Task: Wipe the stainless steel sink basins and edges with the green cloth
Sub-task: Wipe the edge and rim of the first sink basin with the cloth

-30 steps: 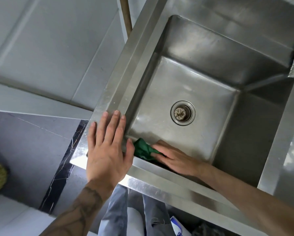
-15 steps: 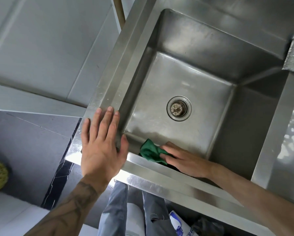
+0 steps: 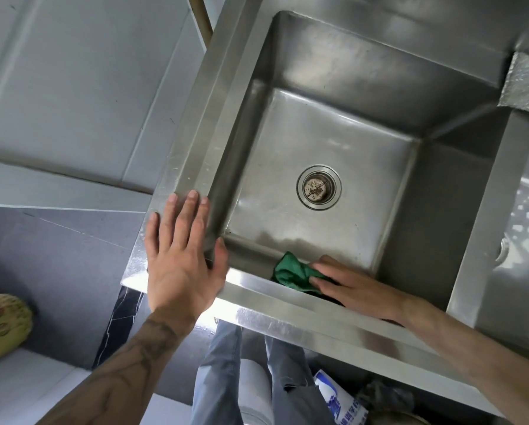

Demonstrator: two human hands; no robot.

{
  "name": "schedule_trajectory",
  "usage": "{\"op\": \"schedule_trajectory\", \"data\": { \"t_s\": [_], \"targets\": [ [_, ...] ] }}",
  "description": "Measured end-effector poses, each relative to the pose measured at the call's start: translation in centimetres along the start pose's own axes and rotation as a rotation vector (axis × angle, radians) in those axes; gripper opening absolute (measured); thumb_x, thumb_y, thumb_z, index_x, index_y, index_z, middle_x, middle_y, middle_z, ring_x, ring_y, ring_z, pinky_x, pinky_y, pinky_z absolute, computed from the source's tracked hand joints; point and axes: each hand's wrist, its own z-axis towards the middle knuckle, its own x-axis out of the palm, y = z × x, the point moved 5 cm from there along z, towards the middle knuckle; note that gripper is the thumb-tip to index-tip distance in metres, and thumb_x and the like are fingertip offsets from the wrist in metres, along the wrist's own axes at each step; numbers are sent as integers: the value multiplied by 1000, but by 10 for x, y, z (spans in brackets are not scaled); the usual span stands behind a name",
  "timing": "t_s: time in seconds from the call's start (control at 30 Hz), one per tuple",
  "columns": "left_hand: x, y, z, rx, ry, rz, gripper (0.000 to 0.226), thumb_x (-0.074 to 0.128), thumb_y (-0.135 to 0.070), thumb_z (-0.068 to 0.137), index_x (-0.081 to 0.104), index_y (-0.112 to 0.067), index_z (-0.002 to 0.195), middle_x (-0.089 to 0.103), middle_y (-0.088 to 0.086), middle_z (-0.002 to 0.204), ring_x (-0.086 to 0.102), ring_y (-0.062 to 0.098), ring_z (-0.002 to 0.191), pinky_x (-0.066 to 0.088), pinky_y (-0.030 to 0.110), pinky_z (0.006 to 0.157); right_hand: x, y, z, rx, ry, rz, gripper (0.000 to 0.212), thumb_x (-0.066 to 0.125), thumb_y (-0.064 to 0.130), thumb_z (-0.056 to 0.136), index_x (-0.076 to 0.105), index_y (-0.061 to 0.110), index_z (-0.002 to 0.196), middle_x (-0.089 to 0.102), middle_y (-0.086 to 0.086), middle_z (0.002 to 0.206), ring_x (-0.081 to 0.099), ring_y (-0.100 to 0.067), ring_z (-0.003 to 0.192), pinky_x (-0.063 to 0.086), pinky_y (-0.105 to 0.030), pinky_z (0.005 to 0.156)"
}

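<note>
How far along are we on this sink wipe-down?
Done: hard to confirm; the basin floor shows no clear wiped tracks. In hand: the right hand presses the green cloth against the near wall, low in this basin, while the left hand rests flat on the corner rim. Left: likely the other walls, the rims and the second basin at right.

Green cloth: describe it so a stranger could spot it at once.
Start at the steel sink basin with the round drain in its floor. Against its near wall, the right hand presses a crumpled cloth. It alone is green among grey metal.
</note>
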Motion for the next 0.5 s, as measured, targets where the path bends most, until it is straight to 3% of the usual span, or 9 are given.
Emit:
{"op": "schedule_trajectory", "data": {
  "t_s": [0.07, 0.13, 0.17, 0.23, 0.3, 0.37, 0.5],
  "targets": [
    [-1, -1, 0, 0, 5, -3, 68, 45, -42, 102, 40, -10, 162, 38, 6, 170, 23, 29, 162, 20, 58, 129, -2, -5, -1, 21, 27, -20, 24, 40, 51, 109, 56, 45, 126, 50, 30, 107, 52, 7, 108, 36, -17, 96],
    [-1, 0, 0, 3, 6, 4, 68, 46, -41, 102, 40, -10, 162, 38, 6, 170, 23, 29, 162, 20, 58, 130, -5, -12, 7, 46, 52, -68, 40, 37, 58, 108, 47, 47, 146, 46, 37, 115, 48, 4, 121, 34, -24, 108],
    [0, 0, 0, 5, 5, 8, 67, 47, -41, 102, 40, -11, 162, 39, 6, 169, 24, 29, 162, 19, 57, 130, -7, -16, 11, 67, 66, -100, 44, 36, 54, 109, 42, 46, 152, 45, 34, 125, 47, -3, 129, 33, -29, 115],
    [0, 0, 0, 4, 5, 10, 67, 47, -41, 102, 40, -11, 162, 39, 6, 169, 23, 29, 162, 18, 56, 131, -12, -31, 20, 127, 72, -164, 47, 36, 47, 112, 36, 42, 158, 45, 12, 148, 38, -15, 145, 24, -38, 125],
    [1, 1, 0, 6, 22, 13, 67, 45, -42, 103, 40, -11, 162, 39, 6, 169, 22, 28, 163, 16, 54, 131, -13, -36, 13, 157, 63, -160, 47, 36, 49, 111, 35, 45, 158, 41, 6, 158, 32, -15, 150, 19, -39, 127],
    [2, 1, -1, -1, 44, 10, 67, 42, -44, 104, 38, -11, 162, 37, 6, 170, 19, 27, 163, 14, 53, 132, -13, -28, -7, 131, 31, -97, 43, 37, 53, 109, 41, 49, 152, 47, 12, 151, 39, -6, 141, 26, -35, 123],
    [1, -1, -4, 1, 53, 9, 66, 38, -46, 107, 39, -10, 162, 37, 9, 170, 21, 29, 163, 13, 55, 132, -11, -9, -30, 67, 5, -35, 38, 38, 50, 110, 50, 40, 145, 54, 15, 126, 52, -4, 123, 37, -26, 110]
  ]
}}
